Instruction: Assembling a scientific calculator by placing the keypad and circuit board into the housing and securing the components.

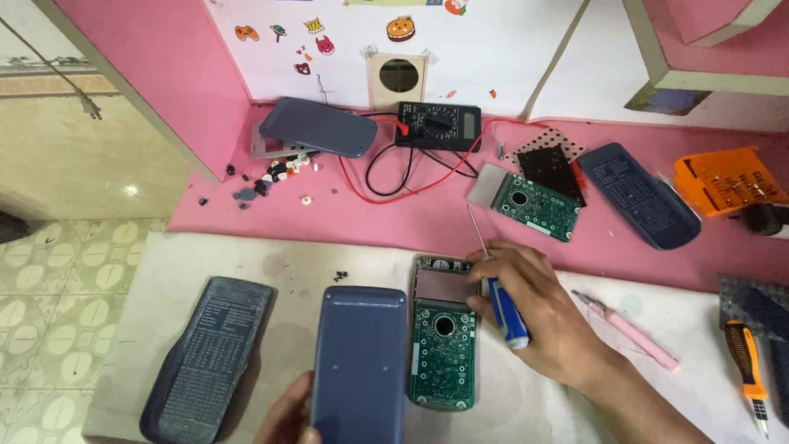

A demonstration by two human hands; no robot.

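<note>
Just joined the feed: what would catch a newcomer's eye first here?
The right hand holds a blue-handled screwdriver beside an opened device with its green circuit board bare, centre front. The left hand grips a grey-blue back cover left of it. Behind, on the pink mat, sits a black multimeter with red leads.

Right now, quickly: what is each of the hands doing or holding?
Left hand: grips the lower edge of the blue-grey calculator cover.
Right hand: closed around the blue-handled screwdriver, beside the opened calculator's green circuit board.

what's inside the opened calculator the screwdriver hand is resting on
Inside the opened calculator a green circuit board with a round hole shows, a pale display panel above it. The right hand covers its upper right edge.
</note>
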